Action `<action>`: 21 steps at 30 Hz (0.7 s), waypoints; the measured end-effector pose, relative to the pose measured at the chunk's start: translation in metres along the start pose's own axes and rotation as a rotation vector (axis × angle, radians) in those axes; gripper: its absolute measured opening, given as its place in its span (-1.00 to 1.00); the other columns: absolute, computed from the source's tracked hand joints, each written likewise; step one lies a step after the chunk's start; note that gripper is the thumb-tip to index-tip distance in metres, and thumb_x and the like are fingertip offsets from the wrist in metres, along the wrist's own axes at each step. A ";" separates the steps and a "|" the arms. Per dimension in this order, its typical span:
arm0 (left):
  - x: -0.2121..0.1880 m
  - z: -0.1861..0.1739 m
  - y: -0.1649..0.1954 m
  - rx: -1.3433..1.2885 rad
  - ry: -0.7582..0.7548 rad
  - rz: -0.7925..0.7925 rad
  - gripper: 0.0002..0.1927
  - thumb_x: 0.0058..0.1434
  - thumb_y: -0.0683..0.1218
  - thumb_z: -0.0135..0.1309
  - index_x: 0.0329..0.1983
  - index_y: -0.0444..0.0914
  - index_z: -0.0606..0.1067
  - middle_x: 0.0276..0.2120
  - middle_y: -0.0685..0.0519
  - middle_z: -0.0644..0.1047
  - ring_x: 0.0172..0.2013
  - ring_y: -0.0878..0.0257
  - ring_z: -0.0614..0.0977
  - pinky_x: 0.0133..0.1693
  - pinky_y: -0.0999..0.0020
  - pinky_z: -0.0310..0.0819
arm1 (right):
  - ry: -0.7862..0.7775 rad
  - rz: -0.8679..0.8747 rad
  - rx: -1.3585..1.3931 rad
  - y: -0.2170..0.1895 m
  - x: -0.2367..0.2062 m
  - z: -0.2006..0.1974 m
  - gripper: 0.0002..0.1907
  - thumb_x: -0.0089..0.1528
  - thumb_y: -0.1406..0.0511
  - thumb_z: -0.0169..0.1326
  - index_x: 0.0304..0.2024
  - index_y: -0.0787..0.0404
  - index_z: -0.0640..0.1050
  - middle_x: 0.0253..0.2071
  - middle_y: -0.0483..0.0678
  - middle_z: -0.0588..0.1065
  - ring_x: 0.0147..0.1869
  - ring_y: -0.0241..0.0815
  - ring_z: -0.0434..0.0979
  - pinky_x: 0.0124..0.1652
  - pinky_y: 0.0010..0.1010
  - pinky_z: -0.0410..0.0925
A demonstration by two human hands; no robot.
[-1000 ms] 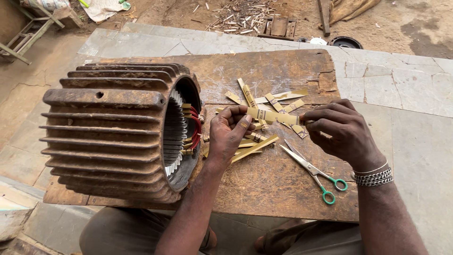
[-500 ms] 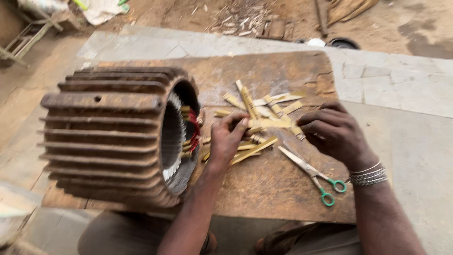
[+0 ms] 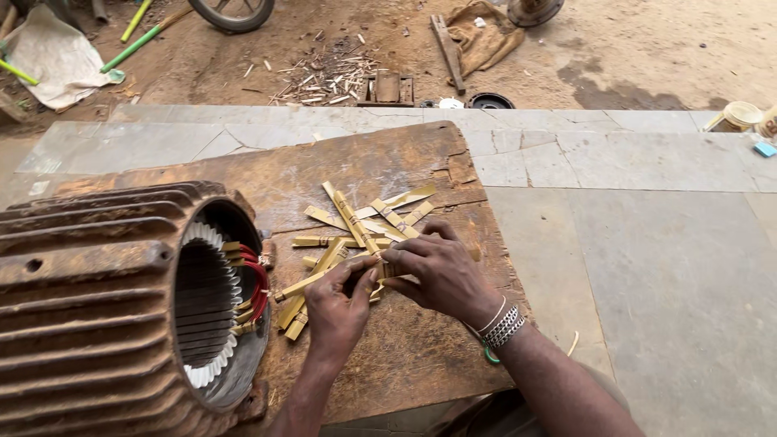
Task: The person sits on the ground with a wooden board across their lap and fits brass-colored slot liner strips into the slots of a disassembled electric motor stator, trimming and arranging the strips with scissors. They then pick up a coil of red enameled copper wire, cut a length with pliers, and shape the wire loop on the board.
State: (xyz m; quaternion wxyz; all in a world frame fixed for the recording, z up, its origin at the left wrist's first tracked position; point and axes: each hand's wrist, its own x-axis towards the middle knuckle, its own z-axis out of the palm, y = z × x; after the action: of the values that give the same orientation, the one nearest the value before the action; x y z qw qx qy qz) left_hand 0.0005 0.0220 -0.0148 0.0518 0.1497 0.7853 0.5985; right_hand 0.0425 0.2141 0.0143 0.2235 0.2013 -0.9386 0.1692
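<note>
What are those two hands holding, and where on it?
Both the left hand and right hand pinch one yellow strip at its right end, over the pile.

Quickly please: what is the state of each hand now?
Left hand: fingers pinched on a yellow strip.
Right hand: fingers curled on the same pile of strips.

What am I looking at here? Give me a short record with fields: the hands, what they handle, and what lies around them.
Left hand: fingers pinching one yellow strip at the pile's near edge
Right hand: meets the left, fingertips on the same strip
Yellow strips: loose flat pile, crossing one another
Wooden board: worn, carries the strips
Motor housing: rusty, ribbed, on its side left of the hands; red wires at its mouth
Bracelet: on the right wrist
</note>
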 end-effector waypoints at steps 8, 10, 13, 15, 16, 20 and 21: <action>-0.002 -0.009 -0.011 0.007 -0.091 0.074 -0.71 0.19 -0.15 0.20 0.00 -0.26 0.61 -0.19 -0.09 0.71 -0.23 0.20 0.80 -0.26 0.36 0.71 | -0.023 -0.044 0.024 0.001 -0.001 0.008 -0.74 0.32 0.07 0.16 -0.08 0.05 0.61 -0.19 -0.15 0.63 -0.18 -0.28 0.61 0.18 -0.22 0.19; -0.002 -0.010 -0.015 0.163 -0.099 0.189 -0.72 0.21 -0.11 0.20 -0.01 -0.26 0.62 -0.21 -0.08 0.70 -0.25 0.20 0.79 -0.29 0.38 0.72 | -0.035 -0.062 0.023 0.000 -0.002 0.008 -0.76 0.32 0.08 0.14 -0.11 0.04 0.61 -0.22 -0.17 0.63 -0.18 -0.29 0.61 0.19 -0.20 0.19; -0.002 -0.009 -0.017 0.436 -0.074 0.352 -0.78 0.27 -0.09 0.19 -0.06 -0.25 0.63 -0.28 -0.06 0.69 -0.33 0.17 0.76 -0.36 0.34 0.73 | -0.038 -0.057 -0.008 -0.002 -0.002 0.007 -0.78 0.29 0.07 0.16 -0.16 0.03 0.61 -0.27 -0.19 0.62 -0.20 -0.27 0.61 0.18 -0.15 0.16; -0.002 -0.009 -0.016 0.487 -0.040 0.446 -0.81 0.27 -0.15 0.19 -0.07 -0.27 0.63 -0.32 -0.06 0.68 -0.37 0.12 0.75 -0.38 0.25 0.67 | -0.044 -0.045 -0.010 -0.004 -0.002 0.006 -0.81 0.29 0.10 0.17 -0.18 0.02 0.61 -0.29 -0.20 0.62 -0.22 -0.28 0.61 0.20 -0.13 0.17; -0.003 -0.010 -0.014 0.473 -0.024 0.468 -0.79 0.22 -0.20 0.16 -0.08 -0.27 0.63 -0.33 -0.08 0.67 -0.36 0.06 0.73 -0.37 0.19 0.64 | -0.048 -0.039 -0.011 -0.005 -0.002 0.006 -0.83 0.29 0.11 0.18 -0.19 0.01 0.62 -0.30 -0.21 0.61 -0.23 -0.28 0.61 0.21 -0.12 0.17; -0.005 -0.011 -0.009 0.467 0.008 0.499 -0.71 0.07 -0.35 0.11 -0.14 -0.26 0.63 -0.38 -0.13 0.62 -0.35 -0.10 0.66 -0.32 0.03 0.54 | -0.065 -0.013 -0.040 -0.006 -0.002 0.007 -0.88 0.23 0.15 0.24 -0.26 0.00 0.62 -0.36 -0.21 0.60 -0.26 -0.28 0.62 0.22 -0.13 0.20; -0.006 -0.012 -0.008 0.480 0.009 0.488 -0.70 0.06 -0.36 0.11 -0.16 -0.25 0.63 -0.40 -0.14 0.60 -0.35 -0.12 0.65 -0.31 0.01 0.52 | -0.061 -0.012 -0.048 -0.006 -0.002 0.007 -0.89 0.22 0.16 0.25 -0.27 -0.01 0.62 -0.36 -0.21 0.60 -0.25 -0.27 0.62 0.22 -0.14 0.21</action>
State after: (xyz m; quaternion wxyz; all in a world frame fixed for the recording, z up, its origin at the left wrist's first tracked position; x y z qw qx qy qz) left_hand 0.0019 0.0074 -0.0199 -0.1330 0.3383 0.8451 0.3920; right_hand 0.0447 0.2068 0.0084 0.2004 0.2065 -0.9475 0.1393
